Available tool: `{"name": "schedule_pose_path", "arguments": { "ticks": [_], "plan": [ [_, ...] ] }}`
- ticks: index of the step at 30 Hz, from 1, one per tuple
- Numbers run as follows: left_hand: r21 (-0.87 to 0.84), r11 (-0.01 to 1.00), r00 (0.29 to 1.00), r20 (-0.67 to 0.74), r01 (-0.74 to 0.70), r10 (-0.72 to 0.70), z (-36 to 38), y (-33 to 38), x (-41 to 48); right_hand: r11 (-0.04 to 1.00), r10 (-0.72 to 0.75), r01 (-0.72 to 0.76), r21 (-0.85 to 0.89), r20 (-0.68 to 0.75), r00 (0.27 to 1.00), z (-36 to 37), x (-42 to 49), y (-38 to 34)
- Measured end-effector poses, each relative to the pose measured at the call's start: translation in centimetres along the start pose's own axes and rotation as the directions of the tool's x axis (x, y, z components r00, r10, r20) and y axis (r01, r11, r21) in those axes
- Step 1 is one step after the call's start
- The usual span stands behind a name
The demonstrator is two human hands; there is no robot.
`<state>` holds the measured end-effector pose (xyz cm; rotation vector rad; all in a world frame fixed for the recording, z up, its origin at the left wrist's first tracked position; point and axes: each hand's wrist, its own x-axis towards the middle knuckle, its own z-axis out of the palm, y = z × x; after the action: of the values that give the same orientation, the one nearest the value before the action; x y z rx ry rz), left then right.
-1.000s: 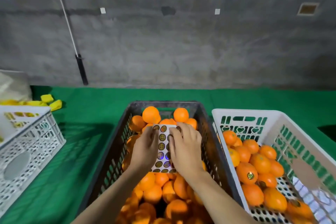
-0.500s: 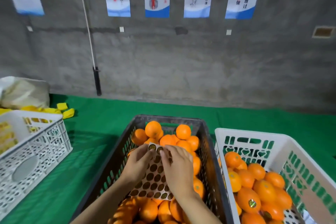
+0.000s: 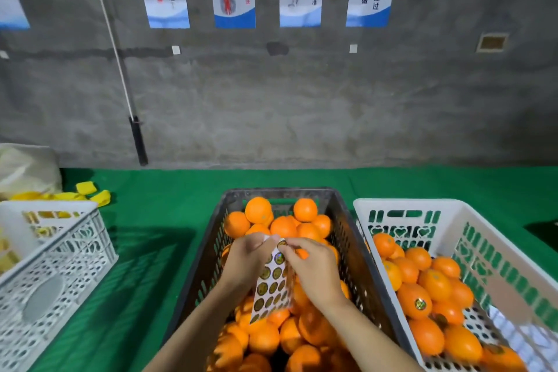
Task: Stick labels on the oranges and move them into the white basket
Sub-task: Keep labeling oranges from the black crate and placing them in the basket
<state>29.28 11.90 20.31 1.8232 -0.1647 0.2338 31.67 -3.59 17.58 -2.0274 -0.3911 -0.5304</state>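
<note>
A dark crate [image 3: 211, 238] in front of me is full of oranges [image 3: 258, 210]. Above it my left hand [image 3: 246, 260] pinches the top of a label sheet [image 3: 271, 284] that hangs down, covered in round gold stickers. My right hand [image 3: 314, 269] pinches a sticker at the sheet's upper edge. To the right stands the white basket [image 3: 453, 211] with green cut-outs, holding several oranges; one orange [image 3: 415, 300] there shows a label.
A second white crate [image 3: 60, 251] stands at the left on the green cloth [image 3: 157, 244], with yellow pieces [image 3: 90, 192] and a pale bag [image 3: 27, 169] behind it. A grey wall with posters and a leaning pole [image 3: 137, 139] closes the back.
The view has tilted upward. Both hands lifted the label sheet from lying flat on the oranges to hanging nearly upright, and my right fingers moved to its top edge.
</note>
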Motion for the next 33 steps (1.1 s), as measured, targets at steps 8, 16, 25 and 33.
{"name": "schedule_pose_path", "arguments": {
  "ticks": [8, 16, 25, 33],
  "plan": [
    [0.054, 0.998, 1.0, 0.004, -0.019, 0.019, -0.2, -1.4, 0.3, 0.993, -0.024, 0.023, -0.118, -0.01, 1.0, -0.4, -0.5, 0.0],
    [0.077, 0.997, 1.0, -0.009, -0.026, 0.027, -0.5, -2.0, -0.1, 0.994, -0.069, 0.076, -0.073, 0.096, 0.993, 0.6, 0.3, 0.0],
    [-0.048, 0.999, 1.0, 0.011, 0.019, -0.018, -0.7, -1.5, 0.1, 0.999, -0.021, 0.02, 0.047, 0.032, 0.999, 0.6, 0.3, -0.1],
    [-0.131, 0.982, 0.982, 0.142, 0.139, -0.12, -1.4, -1.4, -0.6, 0.998, -0.051, 0.05, 0.041, 0.022, 0.998, 0.6, -0.4, -0.8]
  ]
}}
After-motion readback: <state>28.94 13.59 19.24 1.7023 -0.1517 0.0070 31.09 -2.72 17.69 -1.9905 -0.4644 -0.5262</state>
